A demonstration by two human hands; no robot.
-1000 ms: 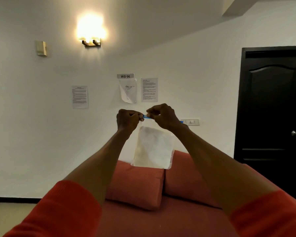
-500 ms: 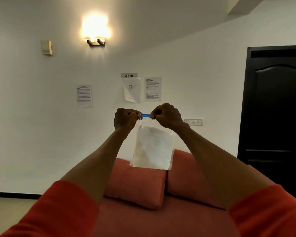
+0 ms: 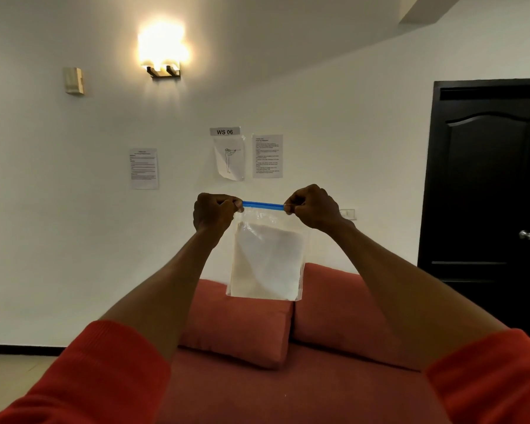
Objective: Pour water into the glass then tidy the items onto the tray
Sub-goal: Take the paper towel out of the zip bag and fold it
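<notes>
A clear zip bag (image 3: 266, 261) with a blue seal strip along its top and a white sheet inside hangs at arm's length in front of me. My left hand (image 3: 214, 212) pinches the left end of the blue strip. My right hand (image 3: 311, 208) pinches the right end. The strip is stretched straight between the two hands. No glass, water container or tray is in view.
A red sofa (image 3: 288, 390) with two cushions (image 3: 242, 325) stands below the bag. Papers and a "WS 06" label (image 3: 225, 131) hang on the white wall, under a lit wall lamp (image 3: 162, 56). A dark door (image 3: 487, 203) is at the right.
My hands have moved apart along the blue strip, so more of it shows between them. The bag hangs a little wider and flatter.
</notes>
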